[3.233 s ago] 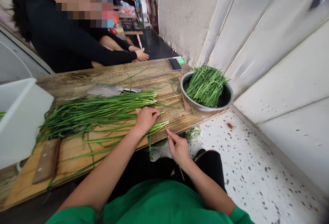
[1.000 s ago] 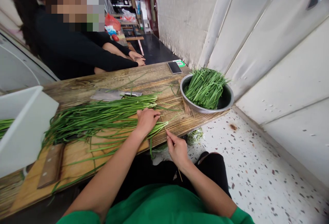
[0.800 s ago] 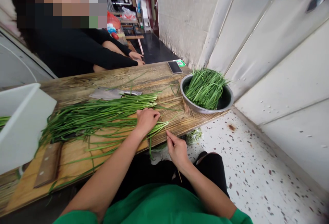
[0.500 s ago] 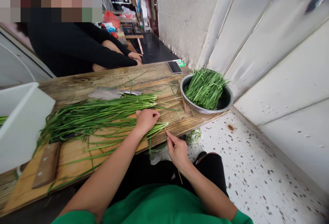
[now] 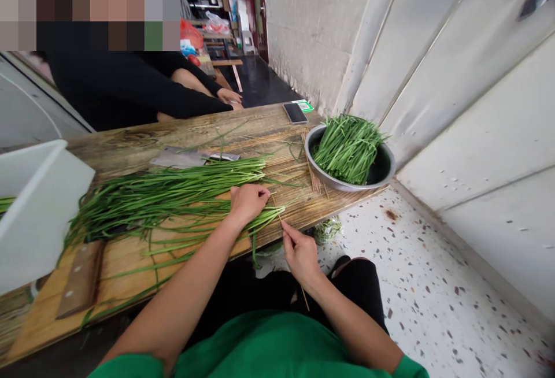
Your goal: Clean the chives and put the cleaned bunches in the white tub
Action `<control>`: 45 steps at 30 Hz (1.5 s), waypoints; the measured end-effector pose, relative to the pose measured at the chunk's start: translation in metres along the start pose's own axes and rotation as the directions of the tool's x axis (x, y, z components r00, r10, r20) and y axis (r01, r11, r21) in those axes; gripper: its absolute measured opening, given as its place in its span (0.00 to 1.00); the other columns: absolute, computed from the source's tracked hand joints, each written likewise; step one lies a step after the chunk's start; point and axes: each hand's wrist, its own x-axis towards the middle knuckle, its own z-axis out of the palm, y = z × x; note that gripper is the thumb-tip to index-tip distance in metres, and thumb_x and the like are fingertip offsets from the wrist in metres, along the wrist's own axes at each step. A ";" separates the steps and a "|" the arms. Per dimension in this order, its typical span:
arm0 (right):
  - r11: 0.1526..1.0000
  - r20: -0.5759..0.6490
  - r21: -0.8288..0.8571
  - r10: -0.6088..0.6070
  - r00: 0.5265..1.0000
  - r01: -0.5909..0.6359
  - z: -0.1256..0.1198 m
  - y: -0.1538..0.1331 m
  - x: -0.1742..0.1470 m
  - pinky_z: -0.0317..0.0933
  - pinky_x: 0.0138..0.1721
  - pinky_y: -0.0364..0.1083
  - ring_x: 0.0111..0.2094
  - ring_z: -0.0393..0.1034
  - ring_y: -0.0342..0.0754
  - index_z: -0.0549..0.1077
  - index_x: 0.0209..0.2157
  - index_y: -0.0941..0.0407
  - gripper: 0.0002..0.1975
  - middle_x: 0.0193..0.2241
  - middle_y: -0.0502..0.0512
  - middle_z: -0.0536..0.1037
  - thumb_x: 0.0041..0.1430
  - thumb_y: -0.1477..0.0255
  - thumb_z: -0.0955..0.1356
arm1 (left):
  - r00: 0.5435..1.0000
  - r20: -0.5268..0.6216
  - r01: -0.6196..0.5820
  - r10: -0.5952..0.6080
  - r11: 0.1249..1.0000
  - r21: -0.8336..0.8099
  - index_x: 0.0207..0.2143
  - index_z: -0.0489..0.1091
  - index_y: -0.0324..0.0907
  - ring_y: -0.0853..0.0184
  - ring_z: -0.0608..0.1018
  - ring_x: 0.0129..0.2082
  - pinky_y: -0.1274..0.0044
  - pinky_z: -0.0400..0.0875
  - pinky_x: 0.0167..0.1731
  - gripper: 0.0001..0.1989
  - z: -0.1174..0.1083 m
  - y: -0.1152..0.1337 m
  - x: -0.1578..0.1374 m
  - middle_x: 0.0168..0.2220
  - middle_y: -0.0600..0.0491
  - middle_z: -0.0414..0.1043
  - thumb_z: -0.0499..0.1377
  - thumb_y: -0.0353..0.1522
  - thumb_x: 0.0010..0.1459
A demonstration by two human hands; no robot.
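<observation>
My right hand (image 5: 300,252) pinches a thin bamboo skewer (image 5: 306,299), whose upper end points up past the fingertips toward my left hand. The skewer's upper part crosses the pale ends of several garlic chives (image 5: 269,214). My left hand (image 5: 248,204) is closed in a pinch over the chives, thumb and forefinger together close to the skewer's tip; the exact stalk between them is hidden. A large pile of chives (image 5: 173,190) lies to the left, across a wooden cutting board (image 5: 125,256). A cleaver's wooden handle (image 5: 81,278) shows at the board's left.
A metal bowl (image 5: 342,184) heaped with chives stands at the table's right end beside loose skewers (image 5: 313,174). Behind the pile lies a knife blade (image 5: 180,157). A phone (image 5: 295,113) is at the far edge. A white bin (image 5: 47,216) stands left; a person in black sits opposite.
The view has shifted very slightly. Both hands, the skewer and the chives stay in nearly the same place.
</observation>
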 end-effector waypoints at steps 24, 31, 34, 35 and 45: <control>1.000 -0.021 -0.004 0.012 1.000 -0.012 0.003 0.001 0.001 0.66 0.40 0.43 0.36 0.73 0.46 0.71 0.44 0.55 0.16 0.39 0.53 0.75 0.56 0.74 0.60 | 0.999 0.044 0.002 0.000 0.999 -0.046 0.27 0.73 0.48 0.62 0.72 0.33 0.65 0.53 0.41 0.13 -0.002 -0.002 0.003 0.30 0.55 0.75 0.50 0.38 0.51; 1.000 -0.034 0.012 0.015 0.999 -0.014 0.004 0.001 0.001 0.66 0.41 0.43 0.36 0.73 0.46 0.71 0.44 0.53 0.16 0.39 0.52 0.75 0.56 0.74 0.60 | 0.999 0.053 0.000 0.002 0.999 -0.051 0.27 0.73 0.47 0.62 0.72 0.33 0.65 0.53 0.42 0.12 -0.003 -0.002 0.002 0.30 0.55 0.75 0.51 0.38 0.51; 1.000 -0.034 -0.011 0.016 0.999 -0.017 0.005 0.000 0.003 0.65 0.41 0.43 0.36 0.73 0.46 0.71 0.44 0.53 0.16 0.39 0.52 0.76 0.56 0.74 0.60 | 0.997 0.070 -0.033 0.038 0.996 -0.081 0.27 0.74 0.47 0.63 0.73 0.34 0.65 0.53 0.43 0.12 -0.004 -0.003 0.000 0.31 0.55 0.75 0.51 0.37 0.51; 1.000 -0.035 -0.015 0.017 0.999 -0.017 0.006 0.000 0.004 0.65 0.42 0.44 0.36 0.73 0.46 0.71 0.44 0.53 0.16 0.39 0.52 0.76 0.56 0.74 0.60 | 0.996 0.078 -0.044 0.051 0.995 -0.093 0.27 0.74 0.47 0.63 0.73 0.34 0.65 0.53 0.43 0.12 -0.005 -0.003 -0.001 0.32 0.55 0.75 0.51 0.37 0.50; 1.000 -0.045 -0.016 0.014 0.999 -0.014 0.008 -0.001 0.008 0.65 0.43 0.44 0.38 0.72 0.46 0.71 0.44 0.53 0.15 0.40 0.51 0.75 0.55 0.74 0.61 | 0.959 0.226 -0.139 0.170 0.980 -0.146 0.27 0.74 0.46 0.64 0.73 0.32 0.73 0.58 0.38 0.11 -0.015 0.000 -0.007 0.29 0.56 0.75 0.52 0.36 0.49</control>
